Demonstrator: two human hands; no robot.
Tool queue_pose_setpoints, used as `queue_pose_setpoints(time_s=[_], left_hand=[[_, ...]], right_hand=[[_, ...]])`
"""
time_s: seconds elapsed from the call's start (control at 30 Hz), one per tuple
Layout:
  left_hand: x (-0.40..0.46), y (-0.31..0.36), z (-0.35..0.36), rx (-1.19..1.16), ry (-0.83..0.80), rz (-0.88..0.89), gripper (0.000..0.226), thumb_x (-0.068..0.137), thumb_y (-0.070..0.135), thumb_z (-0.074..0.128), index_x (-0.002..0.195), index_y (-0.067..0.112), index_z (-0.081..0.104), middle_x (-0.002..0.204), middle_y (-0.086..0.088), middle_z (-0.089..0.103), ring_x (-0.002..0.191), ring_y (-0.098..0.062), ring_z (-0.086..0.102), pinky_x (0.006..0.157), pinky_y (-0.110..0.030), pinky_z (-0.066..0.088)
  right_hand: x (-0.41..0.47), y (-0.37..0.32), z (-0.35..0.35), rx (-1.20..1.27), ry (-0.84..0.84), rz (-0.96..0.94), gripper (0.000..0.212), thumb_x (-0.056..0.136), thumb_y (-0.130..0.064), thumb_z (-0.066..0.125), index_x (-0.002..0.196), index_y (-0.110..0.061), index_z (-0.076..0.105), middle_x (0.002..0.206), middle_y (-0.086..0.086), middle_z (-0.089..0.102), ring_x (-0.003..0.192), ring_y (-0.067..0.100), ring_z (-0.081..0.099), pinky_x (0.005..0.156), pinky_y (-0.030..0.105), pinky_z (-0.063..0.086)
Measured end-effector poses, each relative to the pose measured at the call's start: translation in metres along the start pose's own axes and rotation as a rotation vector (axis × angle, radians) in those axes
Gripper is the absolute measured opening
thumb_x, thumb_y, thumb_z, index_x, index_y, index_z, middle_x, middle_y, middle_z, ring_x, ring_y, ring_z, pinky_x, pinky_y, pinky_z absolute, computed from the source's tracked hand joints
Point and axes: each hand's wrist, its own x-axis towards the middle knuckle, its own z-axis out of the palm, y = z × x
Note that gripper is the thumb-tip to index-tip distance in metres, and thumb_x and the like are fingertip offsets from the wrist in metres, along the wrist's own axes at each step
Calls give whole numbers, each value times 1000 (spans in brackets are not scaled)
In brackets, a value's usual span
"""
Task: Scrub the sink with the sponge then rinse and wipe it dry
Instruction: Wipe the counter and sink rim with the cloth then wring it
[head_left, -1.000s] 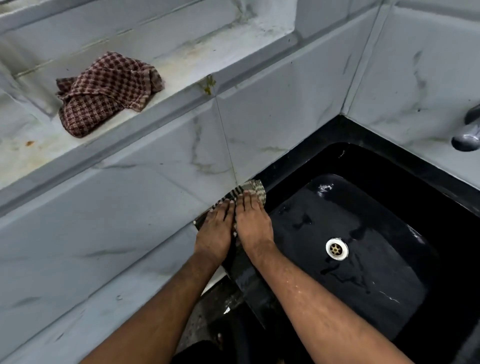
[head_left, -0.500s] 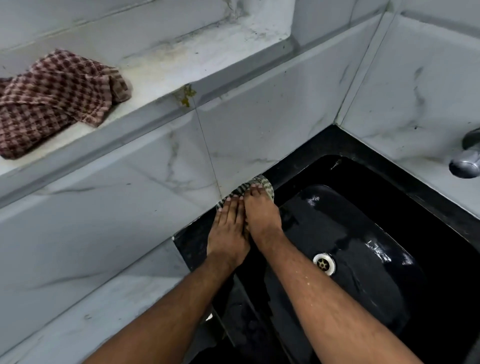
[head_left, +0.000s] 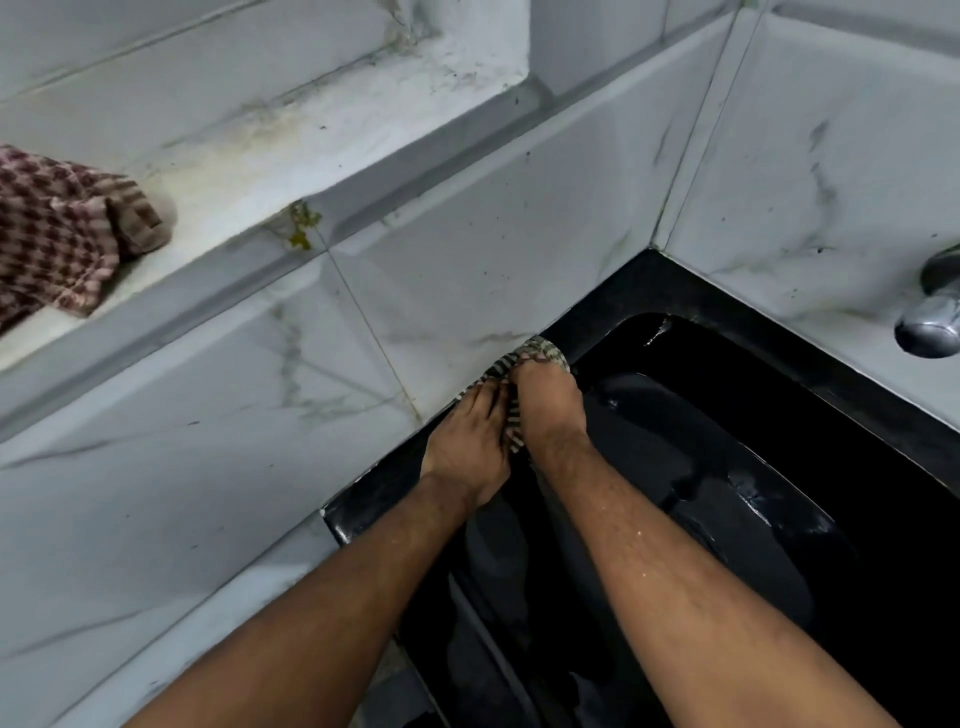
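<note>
A black sink (head_left: 639, 283) fills the lower right, wet and glossy. On its left rim, against the marble wall, lies a striped grey-and-white cloth (head_left: 540, 347). My left hand (head_left: 470, 434) and my right hand (head_left: 550, 405) lie side by side, palms down, both pressing flat on that cloth. Only the cloth's far end and a strip between the hands show. The drain is hidden behind my right forearm.
A chrome tap (head_left: 932, 314) juts from the right wall over the sink. A red-and-white checked towel (head_left: 57, 239) lies crumpled on the stained white ledge (head_left: 311, 130) at upper left. Marble tiles (head_left: 208, 389) wall in the sink's left and back sides.
Both hands have slid the striped cloth along the left rim toward the far corner. The view has shifted right, pushing the checked towel to the left edge and hiding the drain.
</note>
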Motion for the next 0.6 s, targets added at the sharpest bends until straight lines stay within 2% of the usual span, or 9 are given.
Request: queue_pose_setpoints(time_s=[0.1, 0.17, 0.27, 0.4, 0.43, 0.5, 0.6], left_hand=[[6, 1, 10, 31, -19, 19, 64, 103, 35, 16, 160, 8, 3, 167, -10, 8, 154, -23, 7, 126, -32, 0], [9, 2, 18, 51, -14, 4, 71, 96, 40, 4, 159, 8, 3, 166, -12, 10, 154, -24, 8, 126, -37, 8], [23, 8, 20, 43, -27, 5, 79, 88, 42, -4, 159, 8, 1, 166, -13, 10, 154, -25, 8, 125, -39, 12], [62, 27, 18, 79, -41, 65, 74, 94, 36, 15, 158, 6, -4, 166, -15, 5, 154, -26, 5, 125, -38, 8], [70, 30, 18, 82, -37, 68, 75, 93, 37, 14, 158, 5, -4, 166, -15, 5, 154, -26, 5, 125, -38, 9], [97, 42, 21, 87, -35, 90, 83, 84, 41, -1, 158, 5, -4, 166, -15, 4, 154, -27, 5, 125, -39, 9], [122, 57, 23, 86, -29, 116, 89, 78, 40, -9, 158, 3, -1, 166, -17, 4, 154, -30, 5, 126, -39, 4]], right_hand=[[5, 6, 0, 29, 27, -1, 18, 93, -13, 55, 105, -14, 68, 98, 4, 68, 88, 22, 68, 75, 31, 56], [7, 11, 0, 50, 45, -14, 18, 94, -14, 54, 104, -15, 68, 97, 4, 68, 88, 22, 68, 76, 32, 57], [16, 21, -4, 47, 39, -1, 15, 93, -15, 56, 100, -16, 69, 93, 3, 68, 86, 22, 68, 69, 29, 53], [39, 46, -18, 32, 40, 56, 16, 95, -12, 54, 103, -13, 68, 93, 6, 68, 84, 25, 68, 69, 30, 53], [45, 50, -21, 26, 36, 64, 16, 96, -12, 54, 105, -12, 67, 94, 7, 68, 84, 26, 68, 70, 31, 54], [61, 68, -27, 15, 49, 86, 16, 92, -14, 61, 108, -12, 67, 99, 8, 68, 89, 27, 68, 72, 31, 53], [84, 89, -25, 2, 87, 49, 40, 83, -15, 73, 122, -12, 62, 121, 7, 64, 111, 26, 63, 89, 32, 53]])
